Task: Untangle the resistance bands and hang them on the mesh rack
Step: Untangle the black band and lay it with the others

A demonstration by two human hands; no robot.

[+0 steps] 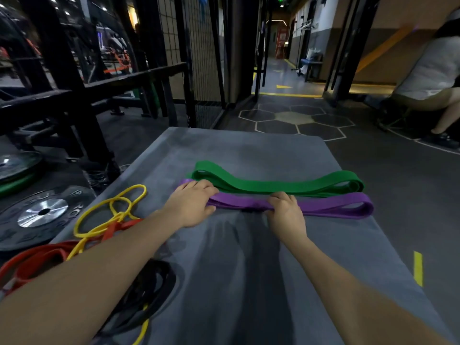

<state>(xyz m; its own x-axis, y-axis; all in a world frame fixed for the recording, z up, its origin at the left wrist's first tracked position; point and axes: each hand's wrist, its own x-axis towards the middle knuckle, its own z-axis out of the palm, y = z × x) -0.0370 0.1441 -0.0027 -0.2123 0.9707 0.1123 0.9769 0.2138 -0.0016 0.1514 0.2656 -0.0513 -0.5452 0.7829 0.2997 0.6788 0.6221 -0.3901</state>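
A purple resistance band [331, 204] lies folded flat across the grey mat [249, 270], just in front of a folded green band [273, 184]. My left hand [191, 204] rests on the purple band's left end, fingers curled over its far edge. My right hand [286, 211] grips the purple band at its middle. To the left, a thin yellow band [109, 207], a red band [37, 260] and a black band [154, 290] lie tangled together at the mat's near left corner. The mesh rack [201, 58] stands beyond the mat, at the back left of centre.
Weight plates [42, 212] lie on the floor left of the mat, beside a black steel rack frame [74, 95]. A person in a white shirt [430, 75] crouches at the far right. A corridor [281, 78] opens straight ahead.
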